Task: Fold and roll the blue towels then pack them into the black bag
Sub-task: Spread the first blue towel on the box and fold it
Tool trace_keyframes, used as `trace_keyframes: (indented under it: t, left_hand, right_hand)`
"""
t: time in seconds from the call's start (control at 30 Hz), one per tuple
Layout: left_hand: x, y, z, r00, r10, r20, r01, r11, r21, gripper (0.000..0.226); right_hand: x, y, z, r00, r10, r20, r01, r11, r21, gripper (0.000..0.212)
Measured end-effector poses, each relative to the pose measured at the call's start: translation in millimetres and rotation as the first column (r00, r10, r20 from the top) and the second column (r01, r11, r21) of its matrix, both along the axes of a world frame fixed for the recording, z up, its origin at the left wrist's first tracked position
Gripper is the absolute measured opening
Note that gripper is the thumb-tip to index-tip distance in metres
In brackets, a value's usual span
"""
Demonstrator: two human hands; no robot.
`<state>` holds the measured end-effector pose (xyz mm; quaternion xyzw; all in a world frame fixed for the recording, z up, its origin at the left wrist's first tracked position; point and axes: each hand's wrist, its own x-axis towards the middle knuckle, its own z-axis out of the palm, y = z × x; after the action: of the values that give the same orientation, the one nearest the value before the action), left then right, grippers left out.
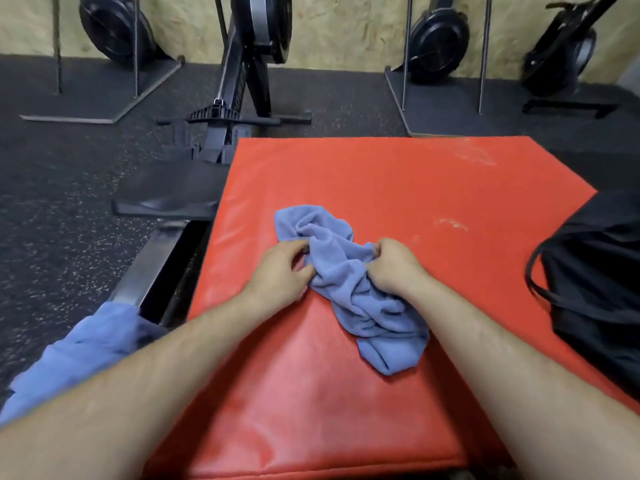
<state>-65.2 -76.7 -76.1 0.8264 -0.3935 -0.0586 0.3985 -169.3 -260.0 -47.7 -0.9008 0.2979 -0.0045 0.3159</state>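
crumpled blue towel (349, 289) lies near the middle of the red mat (398, 181), its long axis running diagonally from far left toward near right. left hand (280, 271) has curled fingers at the bunched cloth on the towel's left side; whether they pinch the fabric cannot be told. right hand (394, 265) is closed on a fold at the right of the same bunch. both hands sit at the far half, so most of the loose length trails toward the person, on the right hand's side. black bag (595, 289) rests at the mat's right edge, nearer the right hand. second blue towel (86, 348) lies off the mat at lower left. judgement: spreading not yet done; hands should part along the axis.
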Motion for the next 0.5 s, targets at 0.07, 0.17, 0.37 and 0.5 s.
trace_keyframes:
  t: [0.07,0.17,0.37,0.5]
  left_hand:
    - [-0.8,-3.6,0.5,0.989,0.039,-0.141,-0.05,0.996,-0.075,0.026]
    - [-15.6,-14.0,10.2,0.932,0.192,-0.307,-0.21,0.977,-0.025,0.029]
    - [-28.9,3.3,26.9,0.835,0.277,-0.476,-0.359,0.929,-0.089,0.012]
    - [-40.0,24.7,40.4,0.801,0.328,-0.501,-0.44,0.89,-0.122,0.013]
  right_hand:
    - [0.0,2.2,-6.3,0.998,-0.044,0.048,0.042,0.998,0.047,0.026]
    - [-8.6,8.5,-2.8,0.99,-0.066,0.128,0.054,0.994,0.096,0.015]
    - [-48.9,5.2,26.4,0.944,-0.195,0.265,0.16,0.976,0.149,0.025]
    - [-85.2,-9.6,44.7,0.887,-0.342,0.311,0.194,0.886,0.421,0.03]
